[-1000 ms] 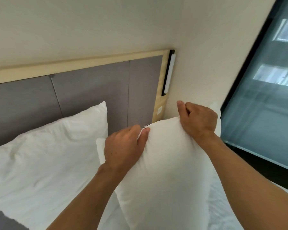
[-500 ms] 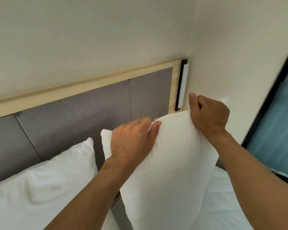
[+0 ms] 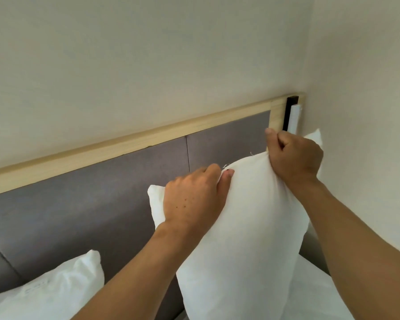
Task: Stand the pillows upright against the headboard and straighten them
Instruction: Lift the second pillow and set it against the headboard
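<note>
A white pillow hangs upright in front of the grey padded headboard, held by its top edge. My left hand pinches the top seam near the left corner. My right hand is closed in a fist on the top right part. The pillow's lower end is out of frame. A second white pillow leans against the headboard at the lower left, its top corner pointing up.
The headboard has a light wooden frame. A white and black wall light sits at its right end, just above my right hand. The side wall is close on the right. White bedding lies below.
Both hands have lifted the pillow higher and carried it right, closer to the headboard's corner. The view has tilted up, so the window is out of frame and the left pillow sits lower.
</note>
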